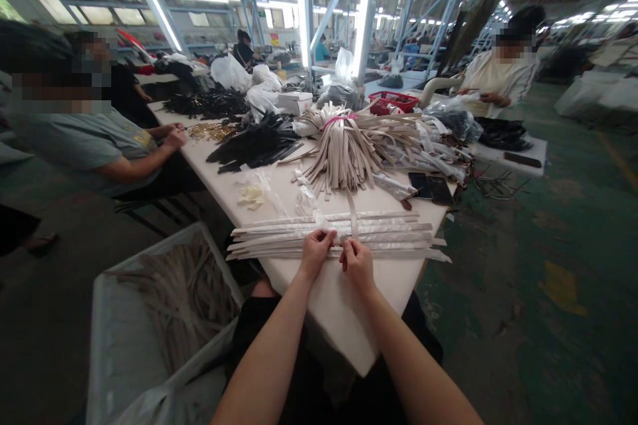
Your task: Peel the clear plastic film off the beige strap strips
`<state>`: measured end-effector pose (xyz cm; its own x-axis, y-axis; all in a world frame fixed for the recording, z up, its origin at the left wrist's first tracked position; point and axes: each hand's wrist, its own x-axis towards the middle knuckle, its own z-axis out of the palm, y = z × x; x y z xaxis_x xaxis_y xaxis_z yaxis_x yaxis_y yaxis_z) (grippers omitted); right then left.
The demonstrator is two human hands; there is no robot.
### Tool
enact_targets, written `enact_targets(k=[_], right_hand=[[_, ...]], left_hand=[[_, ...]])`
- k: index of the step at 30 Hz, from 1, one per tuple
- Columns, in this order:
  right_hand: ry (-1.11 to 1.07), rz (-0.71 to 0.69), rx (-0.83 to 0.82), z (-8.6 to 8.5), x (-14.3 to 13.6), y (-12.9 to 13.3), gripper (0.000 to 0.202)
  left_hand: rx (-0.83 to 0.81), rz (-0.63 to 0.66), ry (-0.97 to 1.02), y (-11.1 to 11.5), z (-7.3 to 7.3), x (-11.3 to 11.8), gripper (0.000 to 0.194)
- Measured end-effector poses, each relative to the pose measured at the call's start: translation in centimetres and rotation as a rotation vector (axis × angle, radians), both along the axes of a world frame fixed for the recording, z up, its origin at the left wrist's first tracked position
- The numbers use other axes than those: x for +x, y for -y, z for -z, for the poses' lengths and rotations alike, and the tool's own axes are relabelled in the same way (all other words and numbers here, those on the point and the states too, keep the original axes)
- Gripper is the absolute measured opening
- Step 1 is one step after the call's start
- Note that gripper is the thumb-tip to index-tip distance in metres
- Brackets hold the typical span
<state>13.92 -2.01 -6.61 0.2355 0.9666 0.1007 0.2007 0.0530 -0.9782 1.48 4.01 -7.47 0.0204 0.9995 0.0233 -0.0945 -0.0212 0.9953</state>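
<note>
Both of my hands meet above a row of long pale straps laid crosswise near the table's front corner. My left hand is closed in a pinch at the end of a crumpled, translucent plastic strip. Just to its right, my right hand pinches the near end of a narrow beige strap, which runs away from me toward the big bundle. The fingertips nearly touch, and what lies between them is partly hidden. Beyond them stands a thick bundle of beige straps, tied with a pink band.
Black straps and a small plastic bag lie on the left of the table. Phones rest at right. A white bin of straps stands by my left leg. Co-workers sit left and right.
</note>
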Motion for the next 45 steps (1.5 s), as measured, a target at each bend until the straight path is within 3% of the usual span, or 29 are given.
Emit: enact_targets(k=[6,13,20,29,34,40,45], right_hand=[[0.071,-0.017,0.001,0.3,0.0,-0.2,0.045],[0.185,0.085,0.061,-0.3,-0.3,-0.2,0.048],[0.555,-0.144,0.247,-3.7,2.5,0.8,0.029],[0.839,-0.253,0.045,-9.7,4.2,1.7,0.032],[0.95,-0.304,-0.021,-10.3,6.4,3.2,0.029],[0.965,-0.327,-0.078,-11.0,6.4,3.5,0.031],[1.016,-0.321,-0.118,-12.2,8.8,4.4,0.033]], left_hand=[[0.052,0.087,-0.02,0.0,-0.4,-0.1,0.035],[0.088,0.159,-0.06,0.6,-0.8,0.5,0.033],[-0.025,-0.023,0.183,-0.6,-3.6,-1.7,0.038],[-0.154,0.192,0.281,2.7,-3.8,0.6,0.04],[-0.185,0.106,0.419,3.6,-4.8,1.0,0.037],[-0.182,0.261,0.375,5.2,-5.1,3.1,0.036],[-0.227,0.128,0.524,4.8,-5.5,2.5,0.036]])
